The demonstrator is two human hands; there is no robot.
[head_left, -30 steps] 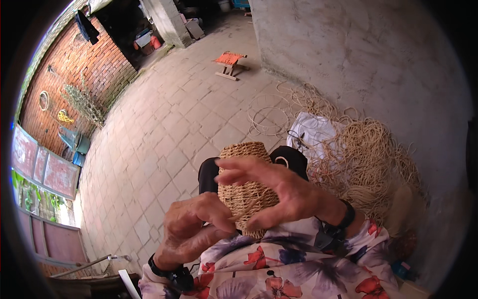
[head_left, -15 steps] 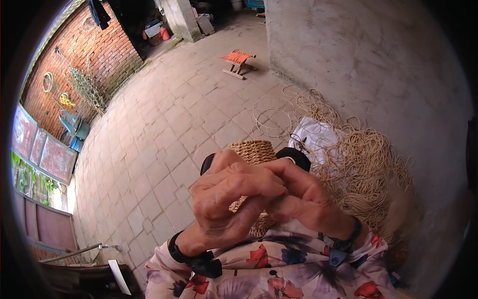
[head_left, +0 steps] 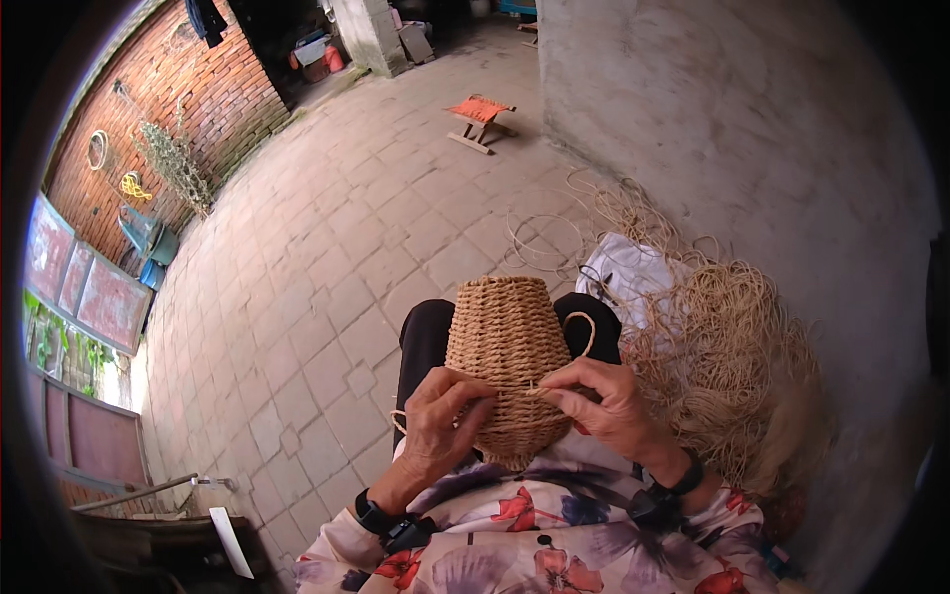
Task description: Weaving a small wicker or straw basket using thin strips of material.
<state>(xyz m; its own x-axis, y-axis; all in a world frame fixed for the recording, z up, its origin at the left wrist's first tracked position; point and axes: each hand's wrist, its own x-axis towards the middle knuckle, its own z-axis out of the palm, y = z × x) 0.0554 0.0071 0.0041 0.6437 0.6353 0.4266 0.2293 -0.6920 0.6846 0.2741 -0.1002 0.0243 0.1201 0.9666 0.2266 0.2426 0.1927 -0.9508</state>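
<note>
Nearest, on the near side of the tan basket woven from twisted cord, is a pale long-sleeved top printed with red and purple flowers, its lower part cut off by the frame. The basket lies between the person's two hands, in front of the top, and narrows toward its far end. The left hand rests against the basket's left side, thumb and forefinger drawn close together; whether they grip anything I cannot tell. The right hand, at the basket's right side, pinches a short pale strand between thumb and forefinger against the weave. The hands cover parts of the basket's sides, and its inside is hidden. Black-trousered knees flank the basket. A thin tan cord loop curves up to its right. Farther right of the basket sprawls a tangled heap of tan cord, partly over a white sheet; a small dark object on the sheet is hard to make out. Well beyond the basket stands a low wooden stool with an orange seat.
</note>
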